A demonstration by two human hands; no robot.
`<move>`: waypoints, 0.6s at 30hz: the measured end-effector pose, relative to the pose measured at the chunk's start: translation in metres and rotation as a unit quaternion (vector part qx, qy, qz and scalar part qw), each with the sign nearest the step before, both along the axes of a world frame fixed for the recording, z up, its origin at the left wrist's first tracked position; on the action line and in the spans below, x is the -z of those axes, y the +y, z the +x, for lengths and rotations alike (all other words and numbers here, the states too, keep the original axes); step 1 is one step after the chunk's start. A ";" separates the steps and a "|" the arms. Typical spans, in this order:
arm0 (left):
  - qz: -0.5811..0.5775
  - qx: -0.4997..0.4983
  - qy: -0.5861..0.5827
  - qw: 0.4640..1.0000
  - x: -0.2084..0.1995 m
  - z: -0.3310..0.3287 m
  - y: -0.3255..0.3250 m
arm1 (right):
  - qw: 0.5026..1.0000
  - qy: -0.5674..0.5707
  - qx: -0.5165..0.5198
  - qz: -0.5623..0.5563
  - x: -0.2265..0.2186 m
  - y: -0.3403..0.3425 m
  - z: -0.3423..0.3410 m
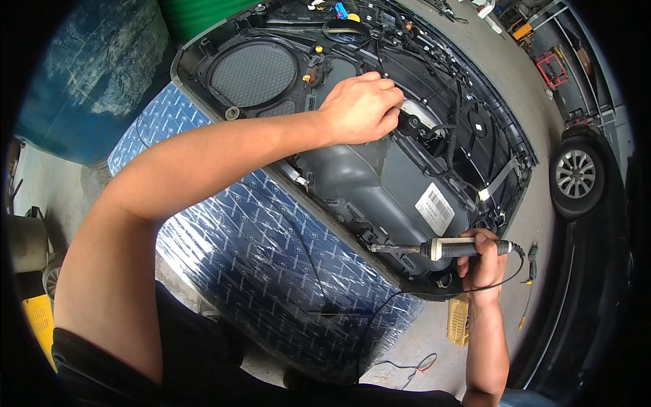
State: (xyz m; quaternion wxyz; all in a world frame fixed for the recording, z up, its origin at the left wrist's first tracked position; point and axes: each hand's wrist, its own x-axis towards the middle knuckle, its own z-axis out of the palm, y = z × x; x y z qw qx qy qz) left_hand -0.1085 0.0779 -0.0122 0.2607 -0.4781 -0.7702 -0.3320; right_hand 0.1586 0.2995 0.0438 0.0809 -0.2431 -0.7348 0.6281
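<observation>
A black car door panel (366,163) lies with its inner side up, showing a round speaker grille (254,74), wiring and a white label (435,209). My left hand (363,108) rests on the middle of the panel with its fingers curled under. What those fingers grip, if anything, is hidden. Near the lower right corner, my right hand (483,261) is wrapped round the handle of a soldering iron (468,248) with a black cord. The iron points left, its tip end at the panel's near edge; whether it touches cannot be told.
Blue printed film (271,251) covers the surface under the panel. A blue drum (95,81) and a green drum (203,17) stand at the far left. On the right is a dark car with a wheel (576,173). A screwdriver (532,261) and yellow piece (458,320) lie beyond the panel.
</observation>
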 end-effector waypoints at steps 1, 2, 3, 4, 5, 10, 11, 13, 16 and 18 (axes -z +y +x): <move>-0.001 -0.001 -0.001 1.000 0.000 0.000 0.000 | 1.000 0.001 -0.002 0.000 0.000 0.000 0.000; -0.001 -0.001 -0.002 1.000 0.000 0.000 0.000 | 1.000 0.002 -0.004 0.001 0.000 0.000 0.000; -0.002 0.000 -0.001 1.000 0.000 0.000 0.000 | 1.000 0.001 -0.002 0.001 0.000 0.000 0.000; -0.003 0.000 0.000 1.000 0.000 0.000 0.000 | 1.000 0.001 0.000 0.001 0.001 0.000 0.001; -0.004 0.001 0.001 1.000 0.000 0.000 0.000 | 1.000 0.000 0.002 0.001 0.001 0.000 0.001; 0.002 0.000 -0.003 1.000 0.000 0.000 0.000 | 1.000 0.010 0.000 -0.006 0.005 0.002 0.002; 0.005 -0.001 -0.003 1.000 0.000 0.000 0.000 | 1.000 0.013 0.004 -0.009 0.005 0.002 0.003; 0.001 0.001 0.003 1.000 -0.001 -0.001 0.000 | 1.000 0.021 0.004 -0.008 0.005 0.004 0.003; -0.001 -0.003 0.003 1.000 -0.002 0.000 0.000 | 1.000 0.029 0.003 -0.005 0.005 0.004 0.003; -0.001 -0.004 0.002 1.000 -0.001 0.000 0.000 | 1.000 0.030 0.002 -0.003 0.005 0.004 0.004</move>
